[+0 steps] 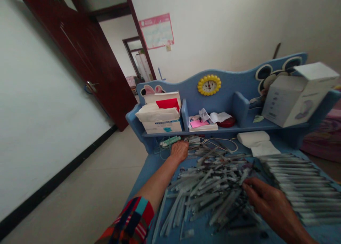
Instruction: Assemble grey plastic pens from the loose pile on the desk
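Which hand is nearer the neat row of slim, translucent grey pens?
Right. The right hand is just left of the row, at the loose grey pen pile; the left hand is across that pile, farther back.

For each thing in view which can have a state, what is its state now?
Door: open.
Blue-and-white carton: open, papers sticking out.
White box: flap raised, seemingly open.
Paper roll: partly unrolled.
Stick pile: loose, jumbled.
Stick row: side by side.
Left hand: fingers hidden, grip unclear.
Right hand: fingers curled, grip unclear.
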`<state>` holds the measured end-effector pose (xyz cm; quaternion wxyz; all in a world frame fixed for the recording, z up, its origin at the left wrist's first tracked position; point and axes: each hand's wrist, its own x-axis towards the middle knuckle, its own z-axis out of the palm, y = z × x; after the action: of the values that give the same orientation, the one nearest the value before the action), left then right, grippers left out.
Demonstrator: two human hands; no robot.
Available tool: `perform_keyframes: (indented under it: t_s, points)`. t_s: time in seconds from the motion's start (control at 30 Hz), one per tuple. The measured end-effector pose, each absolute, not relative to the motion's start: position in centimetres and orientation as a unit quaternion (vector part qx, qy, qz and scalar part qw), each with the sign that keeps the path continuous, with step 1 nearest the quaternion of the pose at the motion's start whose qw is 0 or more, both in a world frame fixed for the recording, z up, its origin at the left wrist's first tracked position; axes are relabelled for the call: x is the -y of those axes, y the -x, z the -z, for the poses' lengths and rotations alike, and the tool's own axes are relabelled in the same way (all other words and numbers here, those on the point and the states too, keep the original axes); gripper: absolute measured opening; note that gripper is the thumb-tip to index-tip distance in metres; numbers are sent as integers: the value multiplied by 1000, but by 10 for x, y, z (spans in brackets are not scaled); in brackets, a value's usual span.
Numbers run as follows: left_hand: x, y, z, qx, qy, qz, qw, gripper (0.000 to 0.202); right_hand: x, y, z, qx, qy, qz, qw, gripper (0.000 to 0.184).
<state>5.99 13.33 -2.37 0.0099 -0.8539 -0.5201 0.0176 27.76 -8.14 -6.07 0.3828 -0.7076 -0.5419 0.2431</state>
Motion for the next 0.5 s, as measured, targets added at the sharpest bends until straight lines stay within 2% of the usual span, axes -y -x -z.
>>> perform_keyframes:
  t_s: [0.13,0.3,0.5]
  points:
    - [-97,-54,5,469,882,28,-45,18,78,-270,49,555,697,-234,390,30]
    - [-40,-56,-6,404,897,42,-176,4,68,-253,26,555,663,-254,434,29]
    - [18,-55,-7,369,800,76,-467,6,72,-246,8,557,624,-308,453,41]
